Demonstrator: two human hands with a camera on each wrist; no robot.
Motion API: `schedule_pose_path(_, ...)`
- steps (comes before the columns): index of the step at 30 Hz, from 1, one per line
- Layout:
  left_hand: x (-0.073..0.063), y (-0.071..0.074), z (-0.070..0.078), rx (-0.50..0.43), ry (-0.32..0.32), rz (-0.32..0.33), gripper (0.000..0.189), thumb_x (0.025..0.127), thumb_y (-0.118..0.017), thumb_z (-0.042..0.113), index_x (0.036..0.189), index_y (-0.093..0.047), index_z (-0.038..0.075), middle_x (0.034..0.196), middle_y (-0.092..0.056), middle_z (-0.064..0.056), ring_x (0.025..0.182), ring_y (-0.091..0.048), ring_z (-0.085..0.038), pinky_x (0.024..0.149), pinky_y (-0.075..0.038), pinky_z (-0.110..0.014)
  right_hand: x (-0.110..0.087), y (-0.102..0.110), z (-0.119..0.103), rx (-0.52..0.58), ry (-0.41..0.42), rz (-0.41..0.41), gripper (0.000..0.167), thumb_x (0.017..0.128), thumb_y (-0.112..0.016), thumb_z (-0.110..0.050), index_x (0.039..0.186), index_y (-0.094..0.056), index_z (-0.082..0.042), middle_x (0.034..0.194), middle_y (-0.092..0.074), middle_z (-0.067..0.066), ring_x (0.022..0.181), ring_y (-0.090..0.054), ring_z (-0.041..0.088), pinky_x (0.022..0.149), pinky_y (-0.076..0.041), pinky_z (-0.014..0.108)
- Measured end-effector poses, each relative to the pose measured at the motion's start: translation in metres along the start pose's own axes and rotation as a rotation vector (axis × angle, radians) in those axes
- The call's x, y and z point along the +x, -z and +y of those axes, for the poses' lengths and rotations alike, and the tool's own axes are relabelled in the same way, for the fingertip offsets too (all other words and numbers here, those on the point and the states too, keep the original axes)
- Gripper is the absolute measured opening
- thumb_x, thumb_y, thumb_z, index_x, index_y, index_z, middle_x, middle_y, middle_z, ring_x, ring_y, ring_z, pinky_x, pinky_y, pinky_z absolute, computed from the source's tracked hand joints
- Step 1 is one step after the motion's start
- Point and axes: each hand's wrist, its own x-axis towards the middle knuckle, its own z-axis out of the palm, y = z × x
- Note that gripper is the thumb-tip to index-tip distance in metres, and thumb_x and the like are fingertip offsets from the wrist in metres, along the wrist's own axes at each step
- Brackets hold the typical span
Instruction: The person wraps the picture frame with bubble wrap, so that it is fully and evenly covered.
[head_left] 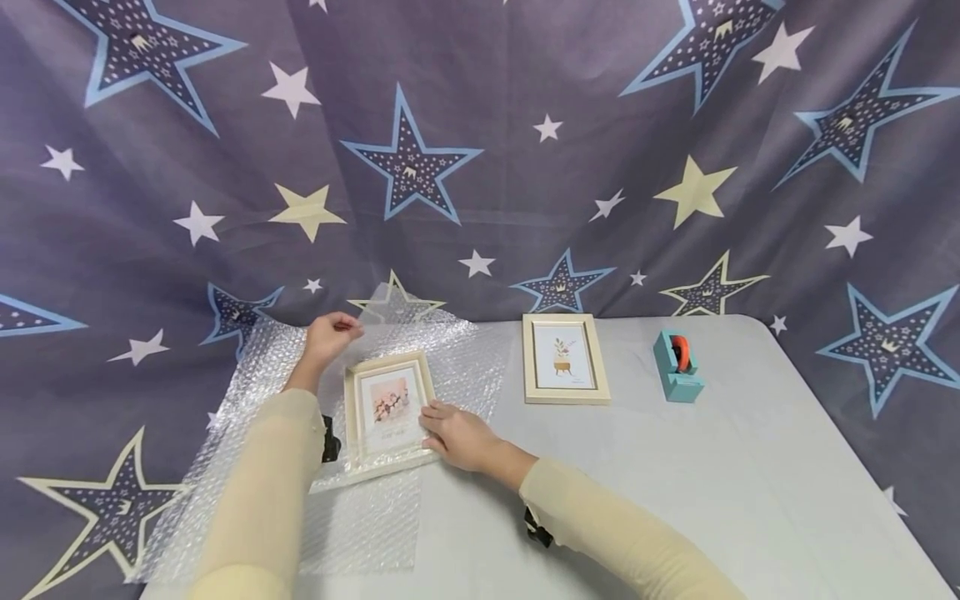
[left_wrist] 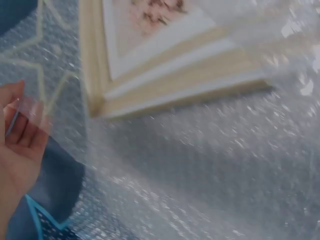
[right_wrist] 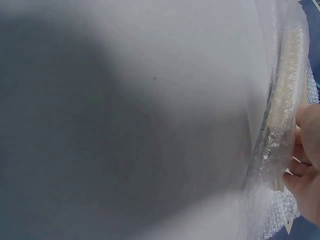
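Observation:
A cream picture frame (head_left: 390, 412) with a pink flower print lies on clear bubble wrap (head_left: 251, 392). The left hand (head_left: 330, 337) is raised at the frame's upper left and pinches an edge of the wrap. In the left wrist view, thin clear wrap (left_wrist: 165, 165) spreads between that hand (left_wrist: 22, 145) and the frame's corner (left_wrist: 97, 102). The right hand (head_left: 461, 435) grips the frame's right edge, fingers over the border and thumb lower down. The right wrist view shows bubble wrap (right_wrist: 282, 110) along this side, with the hand (right_wrist: 306, 160) against it.
A second cream frame (head_left: 566, 358) with a potted plant print lies farther right. Beyond it stands a teal tape dispenser (head_left: 677, 367) with an orange roll. A grey curtain with stars (head_left: 480, 167) hangs right behind the white table (head_left: 720, 492).

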Motion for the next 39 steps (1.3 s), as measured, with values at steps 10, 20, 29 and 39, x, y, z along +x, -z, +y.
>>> schedule_pose_path(10,-0.016,0.011,0.037,0.257,-0.264,-0.117,0.026,0.091,-0.06,0.024,0.103,-0.071,0.003,0.092,-0.073,-0.017,0.083,-0.067,-0.028,0.078,-0.055,-0.042,0.0,0.0,-0.001,-0.002,0.016,0.015,0.043,0.097,-0.055,-0.031,0.132,-0.058,-0.006,0.141,-0.055,0.009,0.136,-0.048,0.026,0.114,-0.041,0.034)
schedule_pose_path(20,-0.075,-0.003,0.046,0.379,-0.621,-0.111,0.015,0.086,-0.066,0.007,0.098,-0.074,0.003,0.097,-0.076,-0.014,0.09,-0.072,-0.032,0.084,-0.058,-0.045,0.0,-0.004,0.007,-0.011,0.004,0.014,0.042,0.097,-0.055,-0.029,0.131,-0.059,-0.005,0.14,-0.056,0.011,0.135,-0.05,0.028,0.113,-0.042,0.038)
schedule_pose_path(29,-0.121,-0.03,0.021,0.495,-0.701,-0.126,0.008,0.078,-0.073,0.002,0.08,-0.072,0.01,0.078,-0.075,-0.001,0.068,-0.069,-0.019,0.063,-0.056,-0.035,0.001,-0.003,0.004,-0.014,-0.001,0.022,0.041,0.097,-0.054,-0.029,0.129,-0.059,-0.004,0.139,-0.057,0.011,0.135,-0.05,0.028,0.113,-0.041,0.039)
schedule_pose_path(39,-0.138,-0.037,0.007,0.602,-0.691,-0.138,0.016,0.081,-0.071,0.004,0.069,-0.063,0.012,0.076,-0.073,-0.002,0.054,-0.058,-0.013,0.05,-0.049,-0.029,0.004,-0.002,-0.007,-0.023,0.015,0.028,0.039,0.098,-0.054,-0.028,0.129,-0.06,-0.004,0.139,-0.057,0.011,0.135,-0.049,0.028,0.114,-0.041,0.036)
